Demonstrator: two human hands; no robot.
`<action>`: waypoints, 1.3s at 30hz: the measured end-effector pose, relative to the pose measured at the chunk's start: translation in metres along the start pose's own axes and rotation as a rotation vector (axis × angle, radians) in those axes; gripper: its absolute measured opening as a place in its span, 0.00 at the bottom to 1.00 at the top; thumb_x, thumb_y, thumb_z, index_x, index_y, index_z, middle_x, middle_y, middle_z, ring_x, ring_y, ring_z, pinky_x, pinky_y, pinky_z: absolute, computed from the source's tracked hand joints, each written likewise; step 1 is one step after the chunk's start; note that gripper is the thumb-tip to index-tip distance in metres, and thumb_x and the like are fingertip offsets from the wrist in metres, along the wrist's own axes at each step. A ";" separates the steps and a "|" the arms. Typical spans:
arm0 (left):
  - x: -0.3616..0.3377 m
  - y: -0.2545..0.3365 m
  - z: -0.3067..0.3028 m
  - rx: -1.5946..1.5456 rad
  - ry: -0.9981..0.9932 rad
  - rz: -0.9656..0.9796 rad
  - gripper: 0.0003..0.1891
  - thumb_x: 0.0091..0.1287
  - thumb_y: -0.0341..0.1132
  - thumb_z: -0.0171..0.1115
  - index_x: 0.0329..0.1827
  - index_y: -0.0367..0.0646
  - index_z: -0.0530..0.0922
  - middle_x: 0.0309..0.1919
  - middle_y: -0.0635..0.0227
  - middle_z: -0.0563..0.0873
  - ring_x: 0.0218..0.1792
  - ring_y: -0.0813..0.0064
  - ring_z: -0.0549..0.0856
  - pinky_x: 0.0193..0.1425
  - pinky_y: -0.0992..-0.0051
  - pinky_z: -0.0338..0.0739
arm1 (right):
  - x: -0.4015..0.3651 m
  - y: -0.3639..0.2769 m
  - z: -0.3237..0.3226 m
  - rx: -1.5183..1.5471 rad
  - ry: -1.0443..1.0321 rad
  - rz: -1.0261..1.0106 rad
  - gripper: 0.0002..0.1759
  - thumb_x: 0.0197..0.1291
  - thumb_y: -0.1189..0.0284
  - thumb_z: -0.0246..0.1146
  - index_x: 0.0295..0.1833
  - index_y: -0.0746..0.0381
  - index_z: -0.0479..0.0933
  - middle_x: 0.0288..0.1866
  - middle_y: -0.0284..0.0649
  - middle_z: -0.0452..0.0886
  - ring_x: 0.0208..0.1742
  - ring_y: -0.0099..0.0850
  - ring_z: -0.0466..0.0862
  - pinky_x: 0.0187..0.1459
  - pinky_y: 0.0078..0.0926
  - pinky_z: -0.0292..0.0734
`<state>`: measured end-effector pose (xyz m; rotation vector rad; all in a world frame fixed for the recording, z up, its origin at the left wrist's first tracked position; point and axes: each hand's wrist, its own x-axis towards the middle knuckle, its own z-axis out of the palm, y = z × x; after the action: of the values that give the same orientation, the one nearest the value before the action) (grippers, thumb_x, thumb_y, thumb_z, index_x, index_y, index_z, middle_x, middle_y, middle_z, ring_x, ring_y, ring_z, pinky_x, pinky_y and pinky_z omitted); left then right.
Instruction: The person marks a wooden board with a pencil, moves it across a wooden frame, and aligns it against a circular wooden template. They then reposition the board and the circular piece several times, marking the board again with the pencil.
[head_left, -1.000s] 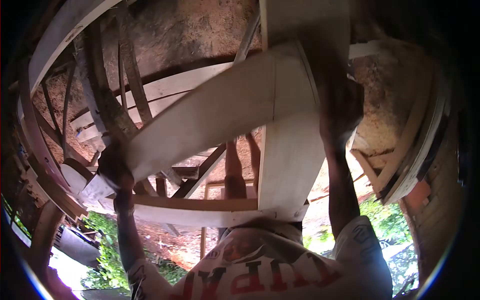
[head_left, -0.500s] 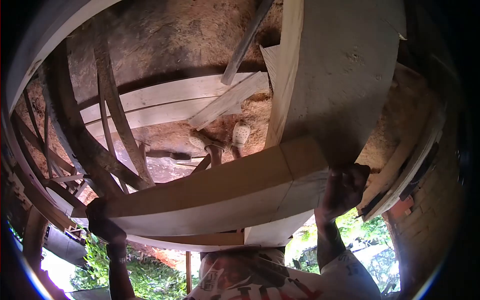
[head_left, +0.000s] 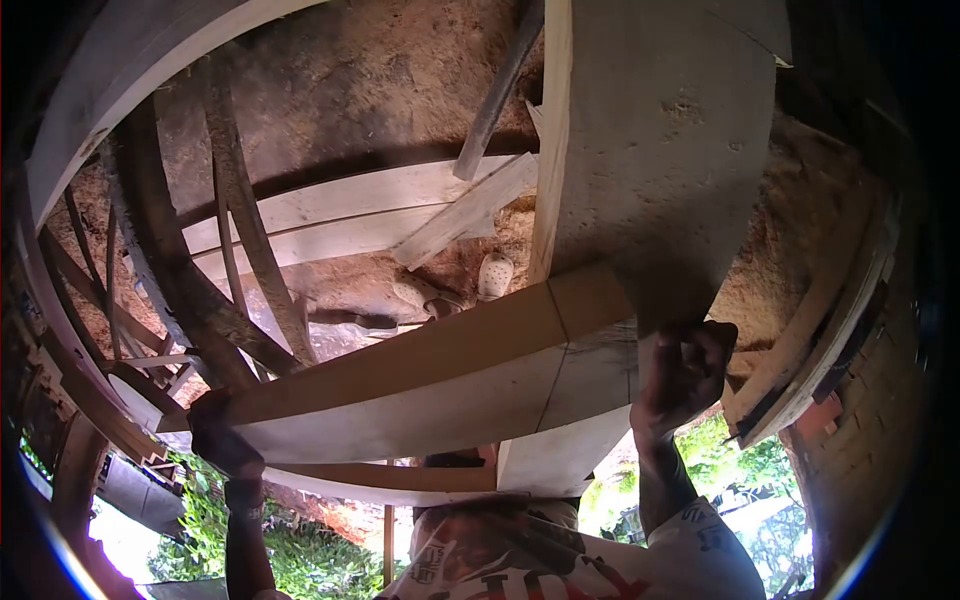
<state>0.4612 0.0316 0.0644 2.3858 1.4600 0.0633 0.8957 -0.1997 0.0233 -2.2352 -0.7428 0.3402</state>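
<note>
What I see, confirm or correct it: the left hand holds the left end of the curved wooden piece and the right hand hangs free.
No. The head view shows the right hand gripping the right end of the curved wooden piece, not hanging free; the left hand holds the left end.

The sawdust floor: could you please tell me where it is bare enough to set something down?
Bare sawdust lies beyond the flat pale planks, and right of the wide board. Crowded at left among the dark curved timbers.

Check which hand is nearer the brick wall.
Right. The right hand grips the plank on the side towards the brick wall; the left hand holds the plank's far end.
</note>
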 end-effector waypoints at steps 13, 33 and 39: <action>0.001 -0.005 -0.001 0.201 0.041 0.199 0.16 0.70 0.39 0.51 0.41 0.33 0.81 0.38 0.51 0.86 0.39 0.49 0.84 0.46 0.55 0.77 | 0.007 -0.011 0.002 -0.115 0.038 -0.050 0.07 0.64 0.76 0.63 0.41 0.69 0.74 0.38 0.43 0.71 0.39 0.36 0.71 0.43 0.35 0.67; -0.013 -0.023 0.005 -0.194 0.489 0.018 0.10 0.62 0.40 0.66 0.40 0.45 0.85 0.42 0.56 0.87 0.48 0.54 0.84 0.59 0.57 0.72 | 0.030 0.082 0.008 -0.317 0.201 -0.283 0.18 0.65 0.62 0.66 0.48 0.68 0.80 0.44 0.49 0.82 0.43 0.43 0.82 0.46 0.39 0.79; -0.012 -0.022 -0.015 -0.469 0.455 0.006 0.11 0.64 0.37 0.66 0.47 0.45 0.83 0.45 0.61 0.86 0.50 0.58 0.83 0.57 0.57 0.75 | 0.039 0.098 0.001 -0.454 0.291 -0.402 0.20 0.72 0.61 0.57 0.49 0.70 0.80 0.48 0.50 0.82 0.48 0.43 0.82 0.54 0.39 0.78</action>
<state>0.4334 0.0344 0.0734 2.0605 1.4160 0.8969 0.9663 -0.2304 -0.0494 -2.3940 -1.1643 -0.3784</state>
